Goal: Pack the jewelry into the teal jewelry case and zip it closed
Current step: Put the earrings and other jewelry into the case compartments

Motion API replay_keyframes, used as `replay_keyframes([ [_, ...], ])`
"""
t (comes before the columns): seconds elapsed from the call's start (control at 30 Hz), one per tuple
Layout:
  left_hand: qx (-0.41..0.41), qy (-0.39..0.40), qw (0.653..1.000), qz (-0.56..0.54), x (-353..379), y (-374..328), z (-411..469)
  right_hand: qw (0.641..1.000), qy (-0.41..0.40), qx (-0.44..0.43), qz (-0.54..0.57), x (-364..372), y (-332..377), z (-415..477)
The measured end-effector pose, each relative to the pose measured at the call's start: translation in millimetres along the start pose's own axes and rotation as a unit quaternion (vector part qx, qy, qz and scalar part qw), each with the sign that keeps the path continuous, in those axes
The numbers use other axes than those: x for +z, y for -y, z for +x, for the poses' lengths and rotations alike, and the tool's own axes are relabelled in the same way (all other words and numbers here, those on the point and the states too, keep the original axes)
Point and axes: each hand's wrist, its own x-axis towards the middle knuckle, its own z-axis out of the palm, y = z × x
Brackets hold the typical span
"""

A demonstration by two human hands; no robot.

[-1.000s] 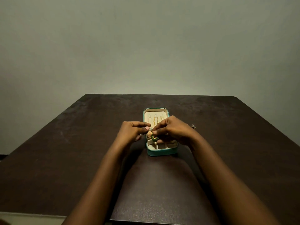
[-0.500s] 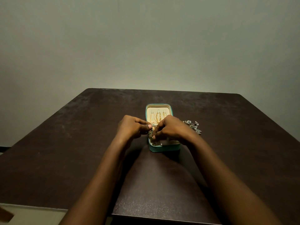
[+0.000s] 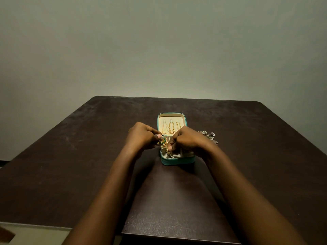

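Note:
The teal jewelry case (image 3: 177, 161) lies open in the middle of the dark table, its cream lid (image 3: 162, 125) laid back with gold chains (image 3: 171, 127) hung inside. My left hand (image 3: 141, 136) pinches a green and gold earring (image 3: 163, 140) at the case's left rim. My right hand (image 3: 185, 140) hovers over the tray with fingers curled, pinching a gold piece (image 3: 168, 152) that dips into a front compartment. A silver beaded hair piece (image 3: 208, 134) lies on the table just right of the case, partly hidden by my right hand.
The dark wooden table (image 3: 70, 165) stretches wide on both sides of the case. Its near edge runs under my forearms, and a plain grey-green wall stands behind the far edge.
Both hands have stayed over the case; the green and gold earring now shows between them at the left rim. The view shifted, baring more of the silver hair piece.

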Motion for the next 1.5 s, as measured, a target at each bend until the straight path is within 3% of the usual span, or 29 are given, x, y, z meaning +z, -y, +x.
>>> replay_keyframes([
  [0.2, -0.002, -0.002, 1.000, 0.018, -2.8, -0.2, -1.3, 0.979, -0.083, -0.005, -0.187, 21.0, -1.6, 11.9],
  [0.57, 0.021, 0.010, 0.996, 0.089, 10.3, -2.1, -4.8, 0.972, -0.212, 0.004, -0.101, -1.7, -12.6, 18.0],
  [0.8, 0.020, 0.016, 0.983, 0.183, 25.8, -3.0, -0.8, 0.974, -0.213, 0.002, -0.078, -6.2, -14.5, 15.1],
  [1.5, 0.034, 0.033, 0.965, 0.257, 23.5, -3.0, 2.2, 0.977, -0.205, 0.011, -0.061, -10.7, -20.2, 19.6],
])
